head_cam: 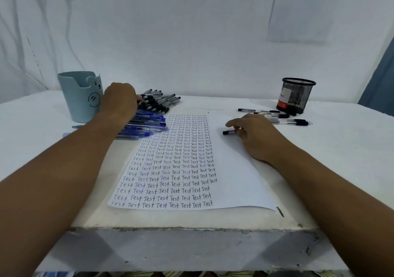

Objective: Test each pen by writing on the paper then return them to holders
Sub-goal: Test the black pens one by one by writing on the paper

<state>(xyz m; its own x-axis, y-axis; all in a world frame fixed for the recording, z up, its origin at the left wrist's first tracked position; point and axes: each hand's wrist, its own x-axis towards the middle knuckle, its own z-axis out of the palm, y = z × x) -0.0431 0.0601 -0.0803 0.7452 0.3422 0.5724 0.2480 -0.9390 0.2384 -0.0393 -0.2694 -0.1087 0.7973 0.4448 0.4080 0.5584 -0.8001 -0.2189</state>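
Right grip point(253, 136) pinching a black pen point(229, 132) over the paper point(234, 170), left point(119, 100) curled on the bench pile point(157, 102). Mid-testing, probably; next needs uncapping, scribbling, then dropping into the mesh holder point(297, 95).

Soft, even, cool-toned light filled the scene, bright without glare. Shadows were faint: a thin one lay under the right hand point(253, 137) toward 6 o'clock, and the front face of the table point(191, 247) sat in grey shade. The wide lens bowed the wall point(191, 31) and table edges toward 3 and 9 o'clock. Writing on the paper point(234, 170) stayed sharp near 6 o'clock, softening toward 12.
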